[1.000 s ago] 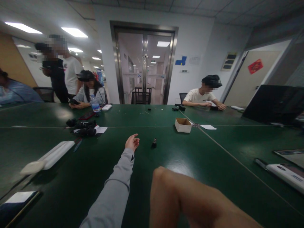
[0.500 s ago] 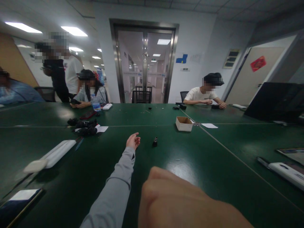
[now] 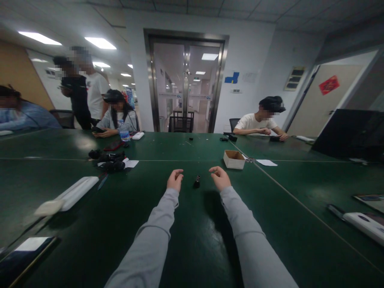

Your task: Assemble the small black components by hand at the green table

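Observation:
A small black object with a metallic top stands on the green table, between my two hands. My left hand is just left of it, fingers apart and curved inward, holding nothing. To its right, my right hand is raised over the table with fingers curved and apart, also with nothing in it. Neither hand touches the object. An open cardboard box sits beyond my right hand.
Black gear, a white device and a phone lie on the left. A paper, a white device and a dark monitor are on the right. Several people are across the table.
My right hand has moved from close to the camera, at the bottom, forward to the right side of the small object. My left hand stays beside it. The view has shifted slightly.

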Demonstrator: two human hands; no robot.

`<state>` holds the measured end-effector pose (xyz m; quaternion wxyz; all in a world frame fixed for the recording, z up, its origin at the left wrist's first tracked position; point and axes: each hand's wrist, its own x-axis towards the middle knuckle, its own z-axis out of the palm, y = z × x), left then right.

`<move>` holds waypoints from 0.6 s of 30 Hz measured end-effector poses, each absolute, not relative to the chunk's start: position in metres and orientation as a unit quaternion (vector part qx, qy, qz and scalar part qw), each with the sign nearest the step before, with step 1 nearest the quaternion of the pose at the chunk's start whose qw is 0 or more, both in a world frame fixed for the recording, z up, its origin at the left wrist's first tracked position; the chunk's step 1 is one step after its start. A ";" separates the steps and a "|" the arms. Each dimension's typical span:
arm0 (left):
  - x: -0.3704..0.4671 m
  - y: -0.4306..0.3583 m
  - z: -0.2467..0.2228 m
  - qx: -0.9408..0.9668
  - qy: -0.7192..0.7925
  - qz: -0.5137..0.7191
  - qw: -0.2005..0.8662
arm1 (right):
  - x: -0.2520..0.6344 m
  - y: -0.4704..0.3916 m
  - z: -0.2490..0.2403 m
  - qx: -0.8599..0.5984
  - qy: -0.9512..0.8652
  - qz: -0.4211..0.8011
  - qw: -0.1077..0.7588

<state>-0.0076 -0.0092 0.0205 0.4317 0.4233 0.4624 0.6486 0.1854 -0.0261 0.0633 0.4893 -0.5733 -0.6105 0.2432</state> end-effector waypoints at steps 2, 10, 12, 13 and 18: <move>0.000 -0.011 0.021 0.491 0.441 0.653 0.372 | 0.191 -0.012 0.038 -0.640 -0.590 0.217 0.442; 0.037 -0.022 0.031 0.654 0.420 0.557 0.292 | 0.156 -0.018 0.033 -0.700 -0.665 0.118 0.232; 0.041 -0.023 0.032 0.660 0.397 0.555 0.316 | 0.149 -0.020 0.036 -0.706 -0.667 0.096 0.218; 0.042 -0.022 0.032 0.652 0.389 0.560 0.331 | 0.148 -0.021 0.036 -0.706 -0.669 0.085 0.214; 0.030 -0.017 0.026 0.602 0.394 0.593 0.361 | 0.148 -0.017 0.030 -0.667 -0.685 0.099 0.276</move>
